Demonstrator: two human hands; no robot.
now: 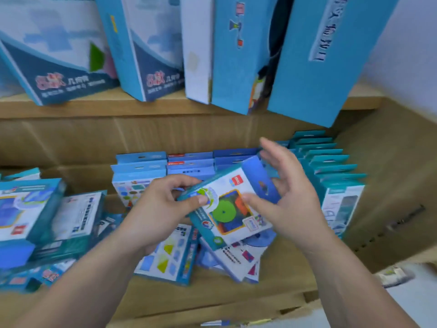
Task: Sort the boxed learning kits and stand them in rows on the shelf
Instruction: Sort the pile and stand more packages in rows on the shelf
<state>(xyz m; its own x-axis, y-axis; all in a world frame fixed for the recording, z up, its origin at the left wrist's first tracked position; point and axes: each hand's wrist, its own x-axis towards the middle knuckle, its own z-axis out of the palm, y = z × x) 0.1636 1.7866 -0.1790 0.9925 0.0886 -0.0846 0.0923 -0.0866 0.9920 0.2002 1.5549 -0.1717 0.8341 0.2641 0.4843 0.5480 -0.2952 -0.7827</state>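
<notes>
Kit box [227,209] in left hand [160,207] grip, right hand [293,202] open at its edge.

Left grip [160,204] pinching boxed kit [227,209], right grip [290,200] loosely spread, thumb touching

Brown cardboard backing [71,138] across mid frame. Second cardboard panel [390,197] at right, carrying a dashed perforated line. White wall [413,43] upper right. Pale floor [411,306] lower right; small blurred object [392,275] there, unidentifiable.
</notes>
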